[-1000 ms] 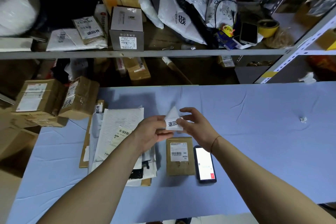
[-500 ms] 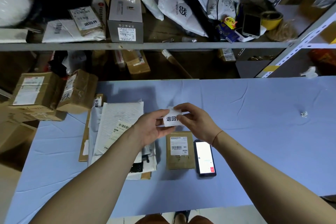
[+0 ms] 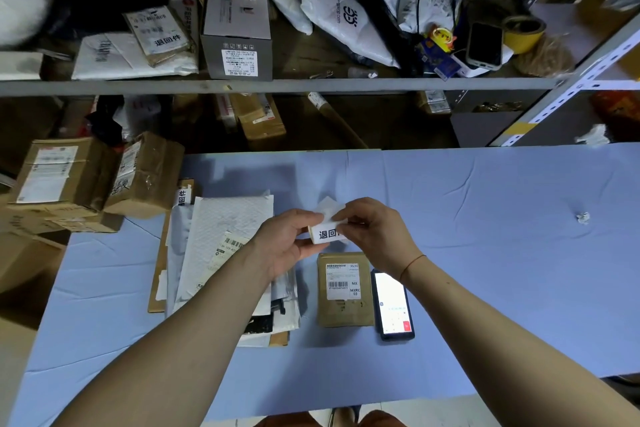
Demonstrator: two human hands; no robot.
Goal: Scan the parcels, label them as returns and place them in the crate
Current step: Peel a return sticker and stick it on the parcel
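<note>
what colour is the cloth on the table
Light blue, plain and a bit creased; the table cloth shows in the head view, the only one.

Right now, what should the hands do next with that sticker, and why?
Probably finish peeling the sticker off its backing and press it onto the small brown parcel below. Both the left hand and right hand pinch it above that parcel, which shows only a shipping label.

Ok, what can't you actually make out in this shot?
Head view only:
- Return label: last character hidden by the right hand; left hand covers its other end.
- Small brown parcel: address print too small.
- Mailer stack: partly under the left forearm.
- Crate: not in view.
</note>
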